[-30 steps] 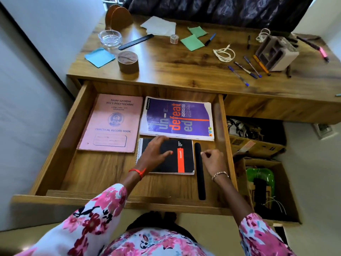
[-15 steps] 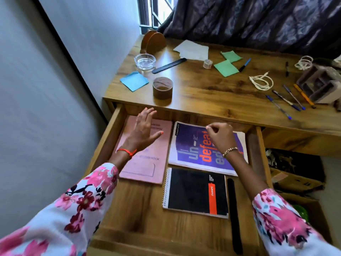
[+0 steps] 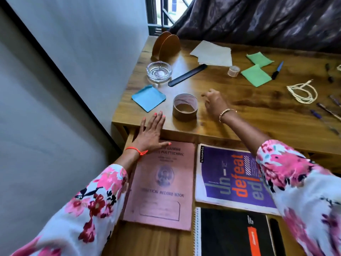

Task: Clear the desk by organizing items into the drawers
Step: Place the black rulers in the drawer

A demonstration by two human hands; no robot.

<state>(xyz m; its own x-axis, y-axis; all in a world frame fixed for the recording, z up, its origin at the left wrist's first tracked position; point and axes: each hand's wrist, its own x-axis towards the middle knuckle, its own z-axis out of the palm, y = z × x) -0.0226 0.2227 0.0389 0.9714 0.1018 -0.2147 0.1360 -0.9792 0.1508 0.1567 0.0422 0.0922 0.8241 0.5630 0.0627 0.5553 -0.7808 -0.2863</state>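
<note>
desk [image 3: 249,111]: wooden, bearing loose items | tape roll [image 3: 185,107]: brown, sitting upright near front edge | blue note [image 3: 148,97]: lying flat left of it | drawer [image 3: 147,241]: standing open, holding pink record book [image 3: 162,183], purple book [image 3: 230,180], black notebook [image 3: 232,231] lying flat

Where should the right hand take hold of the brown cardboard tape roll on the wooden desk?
The brown cardboard tape roll lies flat, its hole facing up. Probably best from above: the right hand, empty beside it, puts fingers inside the hole, thumb on the outer wall, pinching the near-right rim.
</note>
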